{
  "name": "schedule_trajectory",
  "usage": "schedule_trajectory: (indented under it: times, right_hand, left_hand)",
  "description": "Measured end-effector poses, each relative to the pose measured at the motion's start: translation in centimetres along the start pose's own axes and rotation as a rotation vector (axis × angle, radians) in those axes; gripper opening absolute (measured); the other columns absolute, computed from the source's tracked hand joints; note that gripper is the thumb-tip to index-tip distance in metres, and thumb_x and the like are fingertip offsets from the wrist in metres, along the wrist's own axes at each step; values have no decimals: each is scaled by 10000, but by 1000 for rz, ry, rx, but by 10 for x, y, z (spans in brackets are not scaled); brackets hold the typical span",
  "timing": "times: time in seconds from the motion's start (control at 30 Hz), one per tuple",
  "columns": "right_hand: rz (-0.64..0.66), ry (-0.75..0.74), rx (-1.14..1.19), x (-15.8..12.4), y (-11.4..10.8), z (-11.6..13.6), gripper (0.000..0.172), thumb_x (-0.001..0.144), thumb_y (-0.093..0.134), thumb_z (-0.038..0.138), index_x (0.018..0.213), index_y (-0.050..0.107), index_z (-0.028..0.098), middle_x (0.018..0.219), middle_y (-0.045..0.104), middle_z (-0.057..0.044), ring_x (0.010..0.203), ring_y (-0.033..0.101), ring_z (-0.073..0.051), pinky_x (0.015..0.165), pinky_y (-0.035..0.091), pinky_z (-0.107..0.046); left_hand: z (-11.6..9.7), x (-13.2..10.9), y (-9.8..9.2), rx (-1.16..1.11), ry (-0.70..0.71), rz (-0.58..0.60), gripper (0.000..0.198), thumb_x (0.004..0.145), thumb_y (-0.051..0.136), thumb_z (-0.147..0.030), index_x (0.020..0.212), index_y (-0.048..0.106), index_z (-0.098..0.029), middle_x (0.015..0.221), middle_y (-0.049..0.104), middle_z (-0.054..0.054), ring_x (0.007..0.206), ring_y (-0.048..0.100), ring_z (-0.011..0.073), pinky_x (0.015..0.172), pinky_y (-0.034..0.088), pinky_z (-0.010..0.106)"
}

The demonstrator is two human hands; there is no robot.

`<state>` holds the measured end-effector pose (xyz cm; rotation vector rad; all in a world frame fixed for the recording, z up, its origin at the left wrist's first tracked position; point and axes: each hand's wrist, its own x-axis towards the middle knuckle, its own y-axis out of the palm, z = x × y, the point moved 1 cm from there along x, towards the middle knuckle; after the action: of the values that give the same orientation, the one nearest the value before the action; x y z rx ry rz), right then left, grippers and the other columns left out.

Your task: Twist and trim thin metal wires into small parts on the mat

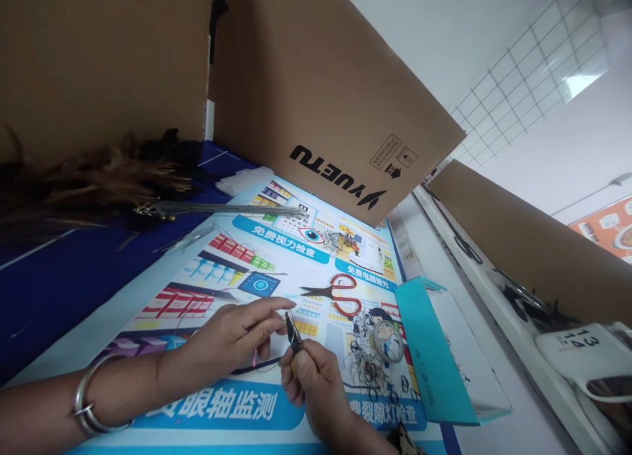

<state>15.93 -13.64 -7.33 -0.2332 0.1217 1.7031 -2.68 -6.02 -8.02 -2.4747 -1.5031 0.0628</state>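
My right hand [313, 379] grips a pair of small dark pliers [293, 334], their jaws pointing up and away. My left hand [241, 336] is just left of the jaws, with its index finger stretched across and the thumb drawn in below. Its fingers look closed, but whatever is between the fingertips is too small to make out. A thin curved wire [266, 369] and a bit of pink show beneath that hand. Beyond the pliers lie red-handled scissors [340, 295] with dark blades.
A printed poster [217, 402] covers the work surface. Small black rings and clippings [368, 363] lie around a clear round dish [388, 341], left of a teal-and-white box [434, 356]. Brown feathers [108, 172] and a wire bundle [232, 209] lie left; a large carton [316, 99] stands behind.
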Motion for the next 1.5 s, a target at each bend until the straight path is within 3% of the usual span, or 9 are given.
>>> schedule_trajectory:
  times: [0.07, 0.2, 0.33, 0.7, 1.03, 1.33, 1.5]
  right_hand:
    - [6, 2, 24, 1, -1, -3, 525, 907, 598, 677, 810, 617, 161, 606, 518, 35, 453, 407, -58, 404, 289, -167]
    - [33, 1, 67, 2, -6, -11, 493, 929, 615, 636, 865, 647, 149, 648, 551, 26, 457, 421, -50, 404, 291, -161]
    - [65, 27, 99, 3, -10, -13, 484, 934, 626, 620, 872, 655, 141, 651, 563, 21, 456, 434, -51, 398, 289, -158]
    - [101, 72, 140, 4, -14, -2, 564, 853, 668, 702, 848, 661, 139, 637, 576, 16, 441, 426, -61, 401, 291, -181]
    - [157, 100, 145, 6, -24, 1, 534, 870, 679, 657, 895, 689, 124, 651, 588, 5, 461, 457, -72, 420, 326, -187]
    - [162, -13, -192, 6, -37, 17, 537, 915, 602, 670, 886, 699, 142, 670, 553, 16, 539, 464, -89, 498, 339, -213]
    - [-29, -270, -637, 5, -39, 27, 394, 978, 547, 526, 910, 702, 170, 758, 614, -20, 712, 549, -158, 639, 421, -268]
  left_hand:
    - [1, 0, 1, -39, 2, -7, 475, 977, 461, -479, 1321, 619, -193, 606, 725, -45, 575, 703, 163, 619, 529, 239]
    - [0, -1, 1, -85, -4, 30, 414, 967, 478, -460, 1226, 647, -185, 610, 713, -39, 551, 702, 159, 598, 548, 238]
    - [0, -1, 1, -122, 9, 40, 375, 964, 491, -463, 1185, 637, -197, 761, 760, -12, 537, 700, 144, 582, 564, 239]
    - [4, 3, -2, -11, 36, 66, 363, 982, 475, -454, 1160, 681, -216, 818, 775, -3, 547, 700, 141, 650, 568, 256]
    - [6, 4, -5, 13, 64, 70, 339, 996, 467, -423, 1138, 684, -204, 848, 773, 2, 550, 693, 127, 652, 557, 253]
    - [13, 6, -4, -1, 20, 74, 296, 1001, 460, -413, 1125, 643, -215, 892, 757, 5, 583, 693, 130, 632, 569, 254]
    - [11, 5, -5, -23, -41, 63, 289, 993, 458, -425, 1091, 633, -216, 892, 753, 4, 563, 706, 134, 627, 557, 267]
